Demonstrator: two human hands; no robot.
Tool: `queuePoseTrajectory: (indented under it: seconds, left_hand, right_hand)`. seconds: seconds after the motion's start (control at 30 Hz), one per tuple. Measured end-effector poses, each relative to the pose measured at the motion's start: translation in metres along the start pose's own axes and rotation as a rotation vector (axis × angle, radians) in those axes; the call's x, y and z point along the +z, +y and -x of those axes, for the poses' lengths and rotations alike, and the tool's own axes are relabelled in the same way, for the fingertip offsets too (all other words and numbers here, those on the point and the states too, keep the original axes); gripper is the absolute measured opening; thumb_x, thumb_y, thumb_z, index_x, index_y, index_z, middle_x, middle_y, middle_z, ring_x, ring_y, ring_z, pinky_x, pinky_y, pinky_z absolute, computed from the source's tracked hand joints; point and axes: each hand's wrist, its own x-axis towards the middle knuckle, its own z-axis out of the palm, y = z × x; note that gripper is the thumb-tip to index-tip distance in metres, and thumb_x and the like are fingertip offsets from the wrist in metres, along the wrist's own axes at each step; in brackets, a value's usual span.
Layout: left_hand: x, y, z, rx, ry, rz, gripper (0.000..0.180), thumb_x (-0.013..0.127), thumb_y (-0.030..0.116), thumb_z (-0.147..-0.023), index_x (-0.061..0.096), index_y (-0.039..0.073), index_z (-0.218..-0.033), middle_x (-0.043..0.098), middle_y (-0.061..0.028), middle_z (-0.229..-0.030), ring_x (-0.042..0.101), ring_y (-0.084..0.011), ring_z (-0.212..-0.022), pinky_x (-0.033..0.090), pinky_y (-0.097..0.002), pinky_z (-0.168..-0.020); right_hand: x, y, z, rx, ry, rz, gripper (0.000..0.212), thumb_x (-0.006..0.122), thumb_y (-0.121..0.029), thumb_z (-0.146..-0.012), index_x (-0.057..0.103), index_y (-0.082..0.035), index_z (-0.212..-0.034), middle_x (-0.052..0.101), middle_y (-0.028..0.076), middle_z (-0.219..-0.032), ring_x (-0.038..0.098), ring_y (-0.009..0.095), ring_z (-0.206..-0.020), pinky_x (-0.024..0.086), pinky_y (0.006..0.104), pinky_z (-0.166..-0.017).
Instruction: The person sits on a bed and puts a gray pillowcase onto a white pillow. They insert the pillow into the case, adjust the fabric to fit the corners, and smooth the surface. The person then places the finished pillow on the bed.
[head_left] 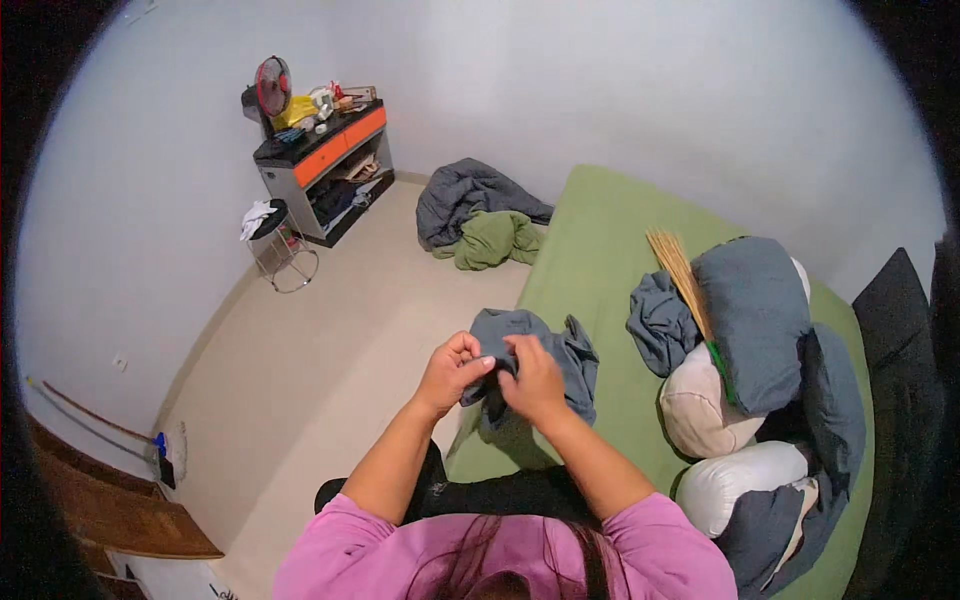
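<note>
Both hands work close together above the edge of the bed. The left hand and the right hand each pinch the grey-blue cloth, probably a pillowcase, which hangs between them over the green sheet. The step seems to be finding its opening. Next, a bare pillow must be brought near. Farther away, a bundle of blankets lies on the floor.

Pink short-sleeved top, dark trousers, bare forearms.
</note>
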Motion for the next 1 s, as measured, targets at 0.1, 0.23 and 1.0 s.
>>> queuePoseTrajectory:
  seconds: [0.1, 0.23, 1.0]
  left_hand:
    - [-0.007, 0.006, 0.003, 0.007, 0.012, 0.246, 0.015, 0.058, 0.008, -0.079, 0.044, 0.011, -0.076, 0.045, 0.0048, -0.067, 0.043, -0.0039, -0.062, 0.034, -0.0188, -0.053]
    - [-0.028, 0.029, 0.004, 0.151, 0.147, 0.570, 0.013, 0.057, 0.010, -0.080, 0.043, 0.011, -0.080, 0.049, 0.0009, -0.071, 0.053, -0.0124, -0.068, 0.045, -0.0259, -0.064]
    - [-0.056, 0.021, 0.017, 0.233, -0.014, -0.536, 0.063, 0.071, 0.016, -0.067, 0.038, 0.005, -0.119, 0.052, -0.0109, -0.108, 0.050, -0.0227, -0.101, 0.040, -0.0311, -0.085]
  right_hand:
    - [-0.015, 0.027, -0.007, 0.034, 0.056, 0.289, 0.033, 0.059, -0.001, -0.058, 0.050, -0.005, -0.089, 0.050, 0.013, -0.084, 0.053, 0.034, -0.078, 0.044, 0.0416, -0.064]
    - [-0.050, 0.081, -0.014, 0.308, -0.086, 0.281, 0.031, 0.060, -0.003, -0.063, 0.053, -0.002, -0.093, 0.055, 0.013, -0.083, 0.057, 0.029, -0.074, 0.046, 0.0394, -0.062]
    - [-0.093, 0.044, 0.011, 0.527, -0.106, -1.076, 0.016, 0.055, -0.022, -0.082, 0.060, -0.007, -0.083, 0.057, -0.002, -0.077, 0.051, 0.008, -0.070, 0.041, 0.0233, -0.061]
